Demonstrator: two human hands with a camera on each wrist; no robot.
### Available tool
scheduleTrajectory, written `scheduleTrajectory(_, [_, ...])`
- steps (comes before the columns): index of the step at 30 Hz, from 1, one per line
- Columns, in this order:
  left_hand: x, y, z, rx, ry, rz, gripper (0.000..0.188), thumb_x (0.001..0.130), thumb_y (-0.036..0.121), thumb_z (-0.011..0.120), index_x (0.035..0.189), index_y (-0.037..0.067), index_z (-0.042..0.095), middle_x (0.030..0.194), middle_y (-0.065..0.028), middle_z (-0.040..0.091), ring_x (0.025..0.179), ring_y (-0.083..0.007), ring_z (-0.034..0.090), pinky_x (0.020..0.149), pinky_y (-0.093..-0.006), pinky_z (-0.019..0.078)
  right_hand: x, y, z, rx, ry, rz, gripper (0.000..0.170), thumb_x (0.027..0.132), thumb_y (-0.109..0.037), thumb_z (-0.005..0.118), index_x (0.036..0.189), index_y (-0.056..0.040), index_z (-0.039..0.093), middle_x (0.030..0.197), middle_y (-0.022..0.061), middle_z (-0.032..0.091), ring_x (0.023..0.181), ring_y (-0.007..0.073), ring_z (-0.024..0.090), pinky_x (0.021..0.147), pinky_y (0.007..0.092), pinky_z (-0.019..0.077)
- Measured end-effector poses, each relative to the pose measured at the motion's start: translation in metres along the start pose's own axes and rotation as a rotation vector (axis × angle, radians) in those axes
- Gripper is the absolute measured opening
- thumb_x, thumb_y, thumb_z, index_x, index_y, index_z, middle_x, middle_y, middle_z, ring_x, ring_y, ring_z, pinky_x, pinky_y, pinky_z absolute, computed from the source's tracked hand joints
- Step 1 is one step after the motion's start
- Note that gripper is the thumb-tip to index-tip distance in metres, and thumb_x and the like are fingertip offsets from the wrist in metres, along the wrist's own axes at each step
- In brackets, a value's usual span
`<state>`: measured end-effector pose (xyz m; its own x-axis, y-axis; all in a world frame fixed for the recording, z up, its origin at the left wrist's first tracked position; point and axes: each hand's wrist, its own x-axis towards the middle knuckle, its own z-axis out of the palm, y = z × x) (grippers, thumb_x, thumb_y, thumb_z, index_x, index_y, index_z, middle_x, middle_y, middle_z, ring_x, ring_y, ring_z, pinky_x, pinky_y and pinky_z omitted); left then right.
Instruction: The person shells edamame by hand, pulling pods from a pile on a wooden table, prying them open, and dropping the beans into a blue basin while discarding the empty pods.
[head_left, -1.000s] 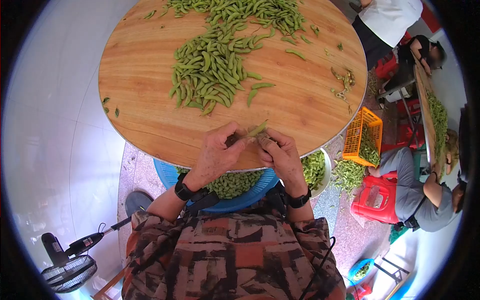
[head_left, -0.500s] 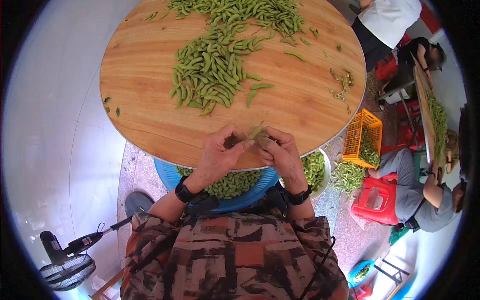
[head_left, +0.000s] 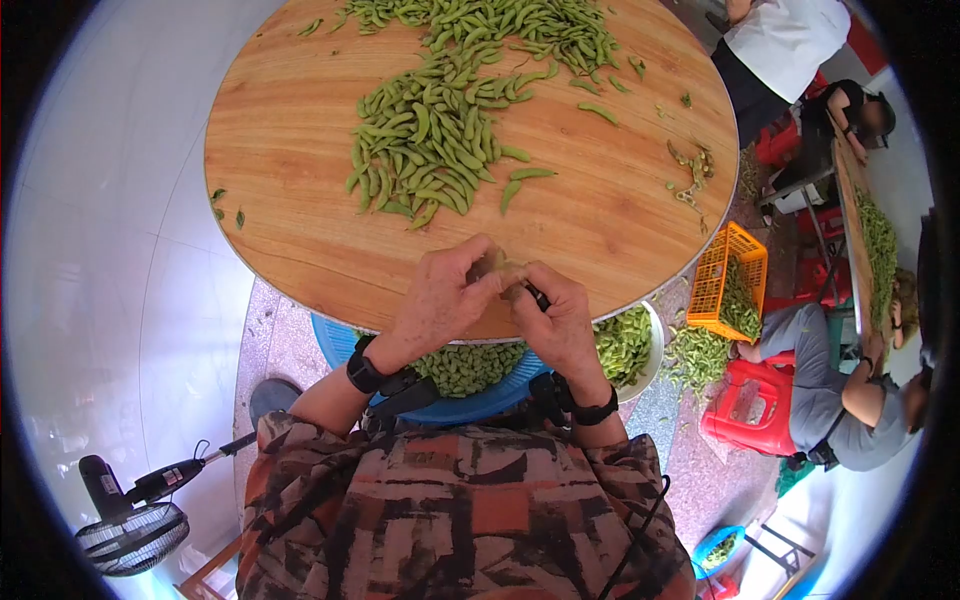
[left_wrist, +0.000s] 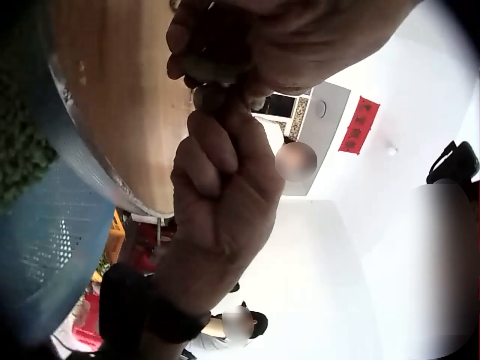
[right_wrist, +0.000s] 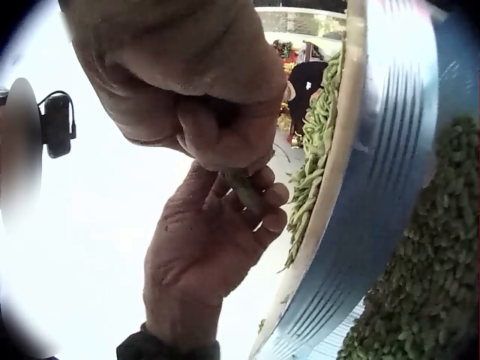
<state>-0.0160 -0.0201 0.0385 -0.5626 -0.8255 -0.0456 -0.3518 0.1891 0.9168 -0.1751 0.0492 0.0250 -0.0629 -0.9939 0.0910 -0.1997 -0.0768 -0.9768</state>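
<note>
Over the near edge of the round wooden table (head_left: 300,215), both hands meet at one green soybean pod (right_wrist: 244,193). My left hand (head_left: 440,300) holds the pod in its curled fingers, partly hidden by them. The right hand (head_left: 555,318) has its fingers folded in and pinches the pod's near end, as the right wrist view shows. A small black band or tool (head_left: 537,296) shows at the right thumb. Farther up the table lies a heap of whole pods (head_left: 425,140). Below the hands, a blue basin (head_left: 330,340) contains shelled green beans (head_left: 465,370).
A pale bowl (head_left: 655,350) of pods stands right of the basin. Beyond it are an orange crate (head_left: 712,280) and a red stool (head_left: 745,405) with a seated person. Empty husks (head_left: 692,175) lie at the table's right. A fan (head_left: 135,540) stands lower left.
The pod, earlier sticking up between both hands, is now mostly covered by the fingers. The right hand has turned slightly, baring the black item at its thumb.
</note>
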Motion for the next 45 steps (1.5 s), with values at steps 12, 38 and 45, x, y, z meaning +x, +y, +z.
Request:
scheduleTrajectory(12, [-0.004,-0.012,0.020,-0.801,-0.009,-0.165,0.027,0.096,0.005,0.047,0.122,-0.001,0.054,0.098,-0.0068,0.060,0.090,-0.0113,0.057,0.079,-0.0244,0.0469,0.004,-0.003,0.028,-0.339,0.232,-0.184,0.014,0.083,0.000,0.056,0.097,0.0015,0.059,0.083,0.0172,0.055,0.071,0.0354,0.059,0.059,0.0400,0.0466])
scheduleTrajectory(38, [-0.008,-0.021,-0.009,-0.872,-0.171,-0.409,0.025,0.095,0.011,0.048,0.116,0.000,0.056,0.096,-0.0044,0.062,0.079,-0.0112,0.056,0.067,-0.0221,0.0451,0.016,0.015,-0.009,0.821,-0.117,0.484,0.014,0.093,-0.010,0.053,0.084,-0.0015,0.060,0.058,-0.0056,0.043,0.047,0.0014,0.035,0.042,0.0185,0.0263])
scheduleTrajectory(45, [-0.014,-0.020,0.014,-1.187,0.001,-0.400,0.016,0.093,0.010,0.050,0.098,0.002,0.064,0.086,-0.0008,0.061,0.069,-0.0073,0.051,0.061,-0.0183,0.0410,0.004,0.014,0.013,0.141,0.128,0.028,0.012,0.092,-0.007,0.054,0.085,-0.0006,0.060,0.063,-0.0058,0.048,0.051,0.0013,0.039,0.044,0.0178,0.0292])
